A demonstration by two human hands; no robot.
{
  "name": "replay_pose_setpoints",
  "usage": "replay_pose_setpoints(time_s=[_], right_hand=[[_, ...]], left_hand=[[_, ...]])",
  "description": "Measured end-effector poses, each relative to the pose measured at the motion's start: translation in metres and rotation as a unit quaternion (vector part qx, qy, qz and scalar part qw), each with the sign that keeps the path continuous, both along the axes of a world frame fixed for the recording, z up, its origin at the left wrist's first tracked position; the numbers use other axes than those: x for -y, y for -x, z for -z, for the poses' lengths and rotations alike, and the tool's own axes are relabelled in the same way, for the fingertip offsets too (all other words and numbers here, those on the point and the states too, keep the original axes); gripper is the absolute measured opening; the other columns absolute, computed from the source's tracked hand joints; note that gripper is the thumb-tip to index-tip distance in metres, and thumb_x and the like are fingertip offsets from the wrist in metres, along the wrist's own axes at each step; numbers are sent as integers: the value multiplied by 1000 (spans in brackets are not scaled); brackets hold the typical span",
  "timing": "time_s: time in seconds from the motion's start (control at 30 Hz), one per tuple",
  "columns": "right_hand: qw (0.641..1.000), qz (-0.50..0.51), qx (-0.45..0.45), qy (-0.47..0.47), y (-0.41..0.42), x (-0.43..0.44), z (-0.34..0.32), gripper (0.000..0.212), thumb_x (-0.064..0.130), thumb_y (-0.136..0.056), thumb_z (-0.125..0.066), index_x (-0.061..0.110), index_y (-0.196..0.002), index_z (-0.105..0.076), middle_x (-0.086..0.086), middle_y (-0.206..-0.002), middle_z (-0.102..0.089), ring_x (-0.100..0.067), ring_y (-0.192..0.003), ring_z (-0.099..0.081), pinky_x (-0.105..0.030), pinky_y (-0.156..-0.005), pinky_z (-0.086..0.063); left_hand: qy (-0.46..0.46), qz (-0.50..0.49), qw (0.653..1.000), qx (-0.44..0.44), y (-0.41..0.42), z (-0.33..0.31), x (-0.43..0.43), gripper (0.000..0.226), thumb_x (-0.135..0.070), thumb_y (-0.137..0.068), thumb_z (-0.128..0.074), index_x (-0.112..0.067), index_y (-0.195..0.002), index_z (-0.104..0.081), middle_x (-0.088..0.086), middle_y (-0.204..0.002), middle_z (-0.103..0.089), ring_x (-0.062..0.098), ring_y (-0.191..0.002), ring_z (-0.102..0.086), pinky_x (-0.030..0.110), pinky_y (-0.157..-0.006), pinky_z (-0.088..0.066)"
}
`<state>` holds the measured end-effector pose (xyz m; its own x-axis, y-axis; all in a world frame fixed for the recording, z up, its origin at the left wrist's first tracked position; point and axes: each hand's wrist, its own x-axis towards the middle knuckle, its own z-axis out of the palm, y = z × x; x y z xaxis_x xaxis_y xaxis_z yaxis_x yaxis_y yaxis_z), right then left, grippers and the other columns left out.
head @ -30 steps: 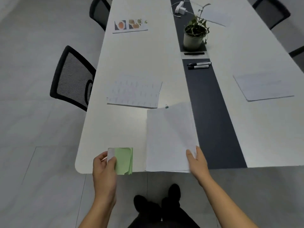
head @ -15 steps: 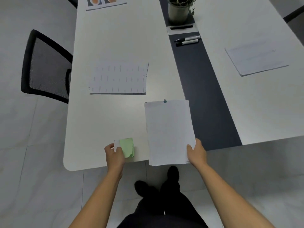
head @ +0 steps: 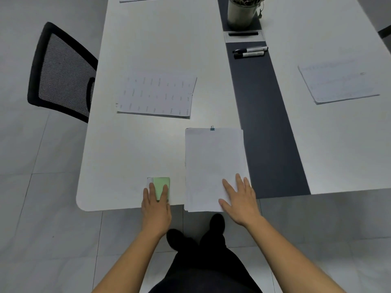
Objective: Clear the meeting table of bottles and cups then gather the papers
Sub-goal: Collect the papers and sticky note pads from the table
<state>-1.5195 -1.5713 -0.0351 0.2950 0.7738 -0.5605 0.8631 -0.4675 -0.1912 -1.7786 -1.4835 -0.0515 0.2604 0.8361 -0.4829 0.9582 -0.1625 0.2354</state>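
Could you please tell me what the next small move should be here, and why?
Probably slide the green pad onto the clipped stack: the left hand lies flat on the pad, the right hand flat on the stack beside it, and the sheet and far stack wait uncollected.

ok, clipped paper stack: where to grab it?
Pinch the clipped stack at its near edge, coming from the table end: it lies flat, but that edge slightly overhangs the rim, leaving room beneath. The binder clip on the far edge should hold the sheets.
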Motion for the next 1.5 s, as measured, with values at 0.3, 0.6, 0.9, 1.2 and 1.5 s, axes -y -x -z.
replay_pose_setpoints(time_s=[0.3, 0.6, 0.9, 1.2, 1.5], right_hand=[[1000, 13, 5, 0, -7, -11, 9, 70, 53, -101, -31, 36, -159, 5, -11, -164, 25, -37, -150, 24, -50, -123, 10], [999, -37, 16, -4, -5, -5, 8, 60, 40, -106, -22, 37, -158, 6, -9, -166, 19, -35, -152, 20, -47, -123, 6], [983, 94, -54, -149, -12, -10, -38, 54, 43, -105, -37, 29, -156, -26, -7, -165, -18, -27, -153, -13, -43, -124, -14], [798, 385, -261, -383, -1, 45, -161, 41, 40, -99, -53, 31, -139, -53, 16, -138, -53, -1, -127, -49, -30, -110, -40], [684, 551, -200, -434, 15, 157, -184, 39, 30, -97, -59, 33, -135, -55, 21, -134, -57, 19, -116, -52, -3, -87, -41]], left_hand=[[-23, 31, 999, -32, -2, 9, -4, 71, -14, -101, -44, -24, -159, -4, 20, -163, 10, 44, -149, 4, 48, -120, -12], [-10, 46, 996, -69, -9, 9, -5, 75, -18, -102, -40, -27, -157, 10, 19, -163, 17, 48, -147, 1, 46, -120, -13], [-92, 8, 990, 107, -19, -51, -4, 58, -32, -100, -43, -17, -154, -30, 14, -162, -21, 37, -147, -22, 51, -116, -29], [-82, -217, 873, 429, -9, -201, 13, 50, -27, -97, -54, -26, -145, -42, -11, -141, -50, 8, -127, -49, 22, -95, -39], [49, -136, 867, 477, -53, -199, 14, 47, -16, -95, -62, -26, -139, -48, -3, -134, -59, 18, -123, -56, 35, -96, -44]])
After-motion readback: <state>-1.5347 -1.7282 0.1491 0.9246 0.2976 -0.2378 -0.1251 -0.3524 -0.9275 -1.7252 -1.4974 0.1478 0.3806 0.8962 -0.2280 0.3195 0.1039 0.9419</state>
